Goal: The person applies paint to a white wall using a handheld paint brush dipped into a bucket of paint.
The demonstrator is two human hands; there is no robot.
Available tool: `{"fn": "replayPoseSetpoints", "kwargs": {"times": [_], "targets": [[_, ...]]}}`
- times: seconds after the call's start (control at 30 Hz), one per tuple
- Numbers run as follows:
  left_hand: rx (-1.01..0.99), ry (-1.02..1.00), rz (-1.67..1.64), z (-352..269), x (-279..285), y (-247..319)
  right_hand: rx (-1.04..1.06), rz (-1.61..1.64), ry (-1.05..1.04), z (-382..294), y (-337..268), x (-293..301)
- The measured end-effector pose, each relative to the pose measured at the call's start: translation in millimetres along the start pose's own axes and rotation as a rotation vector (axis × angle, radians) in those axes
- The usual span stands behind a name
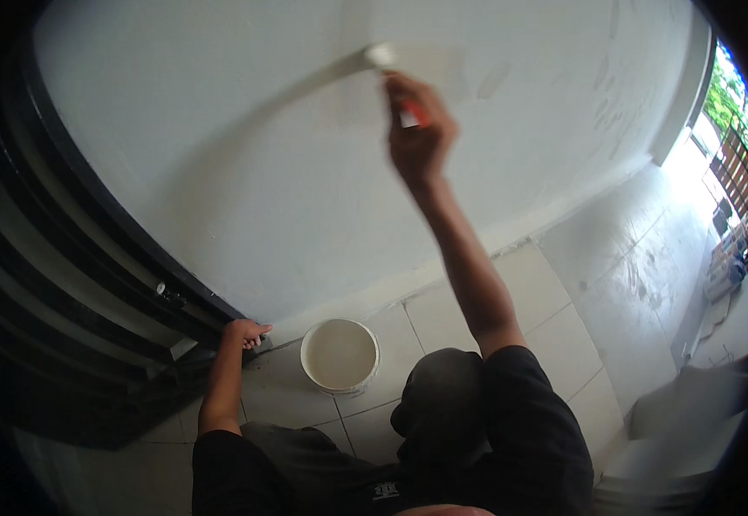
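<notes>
My right hand point(422, 129) is raised before the pale wall point(296, 161), closed around the red handle of a paintbrush point(383, 57). The brush's light head is blurred and lies at the wall's surface, next to several beige and grey patches. Low on the left, my left hand point(247, 333) grips the lower end of a dark frame edge; the fingers are partly hidden. Between my arms a round whitish bucket point(377, 361) stands on the tiles near the wall's foot, with pale liquid inside.
A dark slatted door or gate point(109, 258) runs along the left. Light floor tiles point(535, 290) meet the wall's base. At the far right are a brown slatted fence point(738, 171), assorted items point(728, 271) and a blurred grey object point(683, 400). My knee is right of the bucket.
</notes>
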State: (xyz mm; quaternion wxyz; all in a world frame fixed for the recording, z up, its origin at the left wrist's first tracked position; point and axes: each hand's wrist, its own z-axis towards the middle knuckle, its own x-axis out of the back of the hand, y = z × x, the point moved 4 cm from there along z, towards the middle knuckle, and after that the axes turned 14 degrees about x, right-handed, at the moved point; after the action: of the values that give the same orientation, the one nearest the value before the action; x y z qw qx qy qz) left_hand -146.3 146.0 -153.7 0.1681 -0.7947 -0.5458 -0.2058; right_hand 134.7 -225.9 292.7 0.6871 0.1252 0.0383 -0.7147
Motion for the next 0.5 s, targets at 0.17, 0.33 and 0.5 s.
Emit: {"fn": "replayPoseSetpoints", "kwargs": {"times": [0.17, 0.33, 0.5], "targets": [[-0.042, 0.015, -0.035, -0.3, -0.6, 2.1, -0.110, 0.222, 0.032, 0.4, -34.0, -15.4], [-0.056, 0.007, 0.007, -9.8, -6.1, 18.5, -0.298, -0.056, 0.116, -25.4, 61.8, 52.6], [-0.084, 0.072, -0.054, -3.4, 7.6, -17.7, -0.207, -0.347, 0.180, -20.0, 78.8, 82.9]]}}
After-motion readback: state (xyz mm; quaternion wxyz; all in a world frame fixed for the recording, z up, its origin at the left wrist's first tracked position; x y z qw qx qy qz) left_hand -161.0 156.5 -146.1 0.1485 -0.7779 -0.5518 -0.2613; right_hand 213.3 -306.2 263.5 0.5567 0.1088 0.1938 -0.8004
